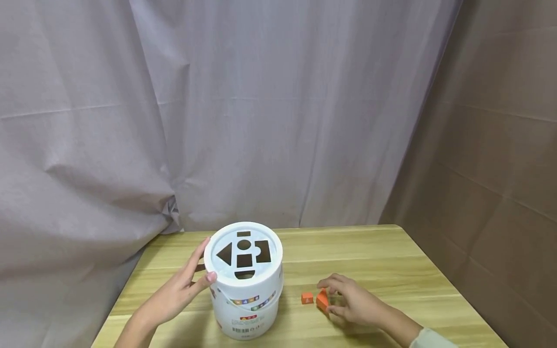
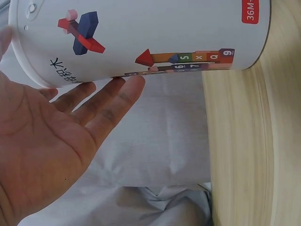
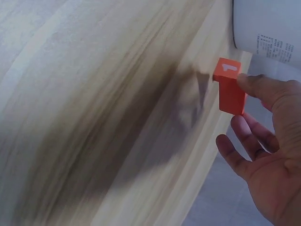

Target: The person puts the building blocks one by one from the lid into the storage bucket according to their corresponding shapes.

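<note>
A white bucket (image 1: 246,309) with a pale lid (image 1: 257,274) stands upright on the table; the lid has cut-out shapes, among them a triangle, a circle and a square. My left hand (image 1: 176,295) rests against its left side, thumb at the rim, and the left wrist view shows that hand's fingers (image 2: 106,113) nearly straight along the wall. To the bucket's right, my right hand (image 1: 354,302) pinches an orange block (image 3: 232,97) between thumb and fingers. A smaller orange block (image 1: 307,298) sits just left of it. In the right wrist view a white "1" shows on an orange face.
The light wood table (image 1: 370,256) extends behind and to the right of the bucket. Grey curtain (image 1: 278,121) hangs behind the table, and a brownish fabric wall (image 1: 491,159) runs along the right side. A thin handle (image 1: 271,302) hangs on the bucket's front.
</note>
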Tool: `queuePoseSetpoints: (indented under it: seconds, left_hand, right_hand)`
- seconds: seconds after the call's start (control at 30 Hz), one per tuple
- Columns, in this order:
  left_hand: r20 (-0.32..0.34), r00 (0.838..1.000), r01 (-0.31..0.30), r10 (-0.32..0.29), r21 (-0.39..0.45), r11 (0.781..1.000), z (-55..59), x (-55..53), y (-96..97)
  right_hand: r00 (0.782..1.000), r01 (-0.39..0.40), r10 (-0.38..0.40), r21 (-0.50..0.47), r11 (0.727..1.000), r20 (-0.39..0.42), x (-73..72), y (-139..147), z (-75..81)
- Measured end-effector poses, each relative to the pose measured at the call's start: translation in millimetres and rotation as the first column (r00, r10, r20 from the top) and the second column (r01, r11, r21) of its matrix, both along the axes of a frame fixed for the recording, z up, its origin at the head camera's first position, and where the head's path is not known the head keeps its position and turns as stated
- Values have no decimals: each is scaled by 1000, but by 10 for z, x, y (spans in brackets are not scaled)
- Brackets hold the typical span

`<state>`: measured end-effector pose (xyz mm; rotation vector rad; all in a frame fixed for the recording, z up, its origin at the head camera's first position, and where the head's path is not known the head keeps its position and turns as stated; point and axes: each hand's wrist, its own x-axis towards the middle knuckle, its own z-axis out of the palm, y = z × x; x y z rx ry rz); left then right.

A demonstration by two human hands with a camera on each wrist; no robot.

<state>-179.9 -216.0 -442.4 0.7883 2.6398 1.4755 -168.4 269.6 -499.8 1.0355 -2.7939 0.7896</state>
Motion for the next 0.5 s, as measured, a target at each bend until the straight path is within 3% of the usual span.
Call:
queuePoseSetpoints:
  seconds: [0.23,0.5]
  left_hand:
    - [4,1000,-5,5,-22,1000,-3,6,-8]
    - [35,999,-10,13,-61,998,43,-8,-31]
  right_hand:
    - [997,15,-17,-36,999,-77,-26,31,105]
    - [985,58,-69,-74,996,-160,-87,27,351]
